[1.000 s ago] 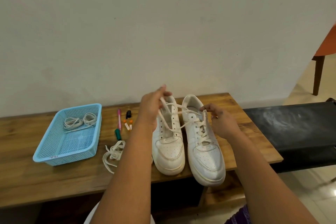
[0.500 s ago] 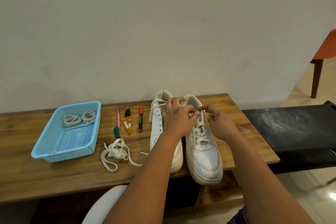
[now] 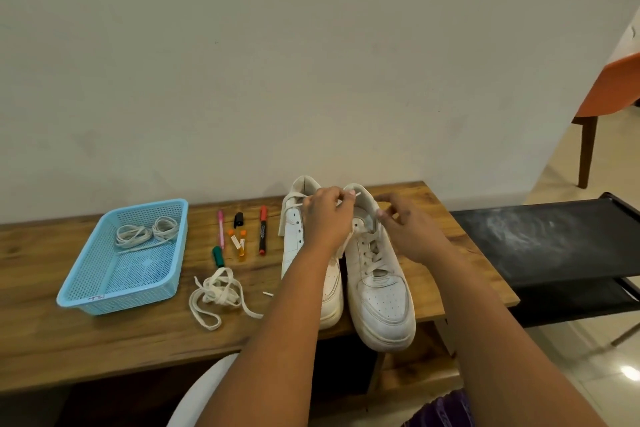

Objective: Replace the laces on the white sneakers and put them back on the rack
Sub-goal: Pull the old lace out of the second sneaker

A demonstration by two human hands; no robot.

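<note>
Two white sneakers stand side by side on the wooden bench, toes toward the camera and overhanging its near edge: the right sneaker (image 3: pixel 379 291) is laced up its front, while the left sneaker (image 3: pixel 294 243) shows bare eyelets and is partly hidden behind an arm. A loose off-white lace (image 3: pixel 216 295) lies in a tangled heap on the bench just left of the shoes. Two coiled laces (image 3: pixel 145 236) rest in the far end of the blue basket (image 3: pixel 104 288), and the black rack (image 3: pixel 554 243) stands right of the bench.

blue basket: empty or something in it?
Not empty. The blue basket holds coiled white laces at its far end; the rest is bare mesh.
</note>
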